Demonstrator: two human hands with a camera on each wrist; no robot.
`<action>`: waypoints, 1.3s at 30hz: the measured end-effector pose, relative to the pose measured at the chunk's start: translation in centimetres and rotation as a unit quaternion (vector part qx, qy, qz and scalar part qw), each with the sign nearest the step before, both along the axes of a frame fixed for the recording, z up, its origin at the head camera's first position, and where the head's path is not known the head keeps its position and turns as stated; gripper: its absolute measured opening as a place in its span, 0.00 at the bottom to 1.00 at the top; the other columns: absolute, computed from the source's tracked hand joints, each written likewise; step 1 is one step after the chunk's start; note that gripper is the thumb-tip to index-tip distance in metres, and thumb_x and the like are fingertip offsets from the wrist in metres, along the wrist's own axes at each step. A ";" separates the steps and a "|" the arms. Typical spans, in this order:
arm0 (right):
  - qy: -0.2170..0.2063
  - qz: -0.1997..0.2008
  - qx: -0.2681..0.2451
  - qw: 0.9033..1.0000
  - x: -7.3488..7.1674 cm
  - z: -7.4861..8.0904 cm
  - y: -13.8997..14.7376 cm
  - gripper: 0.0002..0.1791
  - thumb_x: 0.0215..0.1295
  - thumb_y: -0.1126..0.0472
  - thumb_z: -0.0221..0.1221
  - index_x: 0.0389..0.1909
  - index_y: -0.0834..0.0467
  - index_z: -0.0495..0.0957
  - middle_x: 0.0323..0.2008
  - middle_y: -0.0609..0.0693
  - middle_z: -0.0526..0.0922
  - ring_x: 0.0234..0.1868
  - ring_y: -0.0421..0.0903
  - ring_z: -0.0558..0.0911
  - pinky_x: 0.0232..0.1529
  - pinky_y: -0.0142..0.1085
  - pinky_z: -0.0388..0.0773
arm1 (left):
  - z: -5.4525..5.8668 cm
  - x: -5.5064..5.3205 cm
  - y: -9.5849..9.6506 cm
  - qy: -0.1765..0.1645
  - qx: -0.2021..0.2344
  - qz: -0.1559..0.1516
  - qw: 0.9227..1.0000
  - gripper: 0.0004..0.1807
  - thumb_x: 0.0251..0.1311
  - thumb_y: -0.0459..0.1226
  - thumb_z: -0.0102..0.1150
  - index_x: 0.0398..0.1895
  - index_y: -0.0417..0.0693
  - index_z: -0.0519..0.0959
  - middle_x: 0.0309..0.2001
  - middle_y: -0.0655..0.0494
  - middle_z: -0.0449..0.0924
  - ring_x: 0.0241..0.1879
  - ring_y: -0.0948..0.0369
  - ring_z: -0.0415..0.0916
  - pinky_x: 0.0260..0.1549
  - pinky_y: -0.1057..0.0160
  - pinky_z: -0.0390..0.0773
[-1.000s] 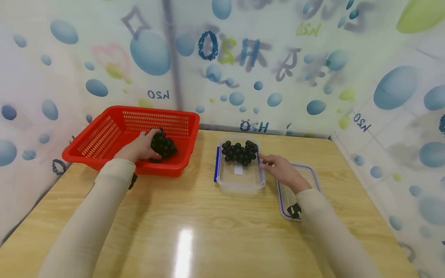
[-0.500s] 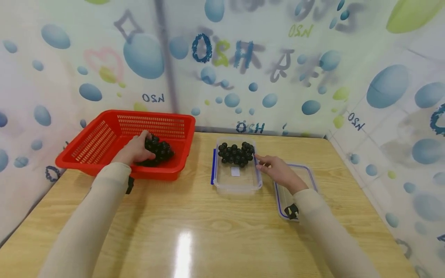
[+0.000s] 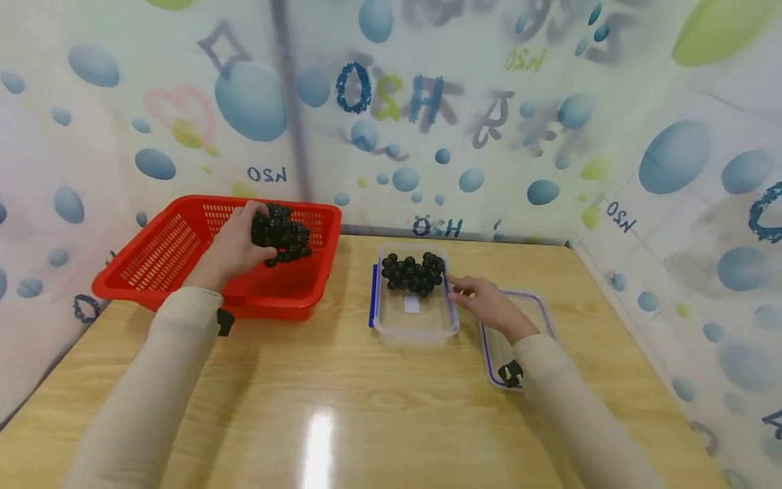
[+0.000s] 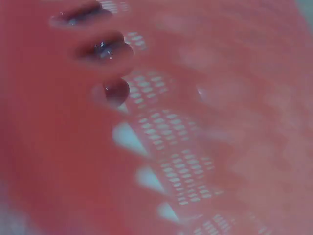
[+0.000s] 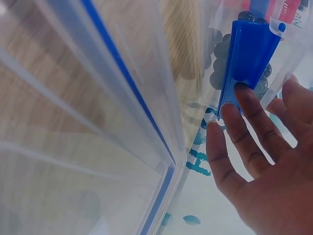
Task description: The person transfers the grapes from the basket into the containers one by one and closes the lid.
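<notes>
My left hand (image 3: 229,244) grips a bunch of black grapes (image 3: 281,234) and holds it up inside the red plastic basket (image 3: 293,288). A few of the dark grapes (image 4: 116,91) show blurred in the left wrist view; the hand is not clearly visible there. Another bunch of black grapes (image 3: 413,274) lies in the far half of a clear plastic container (image 3: 415,333). My right hand (image 3: 485,303) is at the container's right side. In the right wrist view its fairly straight fingers (image 5: 264,129) touch the blue side latch (image 5: 252,58).
A clear lid (image 3: 501,346) with a blue seal lies on the wooden table (image 3: 379,414) under my right forearm. A blue latch (image 3: 373,295) hangs off the container's left side. A patterned wall covering (image 3: 391,149) stands behind and to the sides.
My left hand has lifted the bunch of grapes up from the basket's bottom. My right hand stays at the container's side. The head view has shifted slightly.
</notes>
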State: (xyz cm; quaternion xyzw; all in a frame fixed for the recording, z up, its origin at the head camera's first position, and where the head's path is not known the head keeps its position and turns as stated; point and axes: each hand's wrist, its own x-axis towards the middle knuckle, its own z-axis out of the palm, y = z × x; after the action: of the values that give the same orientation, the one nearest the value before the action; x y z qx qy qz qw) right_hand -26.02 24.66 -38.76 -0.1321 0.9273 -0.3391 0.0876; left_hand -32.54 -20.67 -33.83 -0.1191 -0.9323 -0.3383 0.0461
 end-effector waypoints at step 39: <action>-0.008 -0.018 -0.004 1.000 -0.1 -0.2 -0.1 0.27 0.75 0.56 0.54 0.71 0.56 0.65 0.61 0.59 0.75 0.58 0.56 0.75 0.58 0.54 0.71 | -2.2 3.4 19.8 0.004 -0.124 -0.326 0.937 0.32 0.59 0.33 0.68 0.64 0.55 0.64 0.63 0.50 0.63 0.52 0.52 0.73 0.52 0.53 0.76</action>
State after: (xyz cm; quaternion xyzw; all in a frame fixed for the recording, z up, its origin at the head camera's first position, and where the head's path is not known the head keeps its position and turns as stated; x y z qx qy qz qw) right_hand -26.16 24.54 -38.96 -0.1128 0.9276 -0.3452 0.0879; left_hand -29.11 -0.83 -36.06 -0.4223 -0.8768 -0.2162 -0.0780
